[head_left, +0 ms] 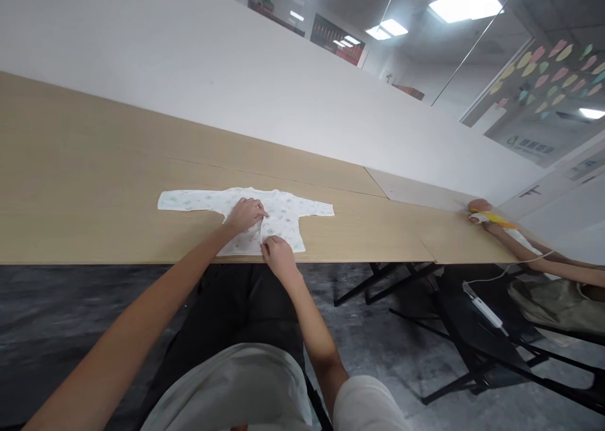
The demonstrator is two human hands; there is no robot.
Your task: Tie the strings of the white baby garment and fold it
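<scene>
1. White cloth with a small scattered print made up the long-sleeved top, which lay spread on the light wood-toned table, just inside the edge nearest the person.
2. Its long axis ran from sleeve end to sleeve end, left to right, roughly parallel to that near edge.
3. The neckline pointed away from the person, towards the white wall; the hem faced the person's lap.
4. The sleeve on the left reached out nearly straight and looked longer than the one on the right, which slanted slightly towards the person.
5. An edge of cloth ran down the middle of the body, crosswise to the sleeves.
6. The left hand rested on the upper body of the top, fingers bent at that middle edge; whether they pinched it, I could not tell.
7. The right hand was nearer the hem, thumb and fingers drawn together on the lower part of the same edge. The two hands were near each other but apart.
8. Far to the right, another person's hand was at a doll-like figure on the table.
</scene>
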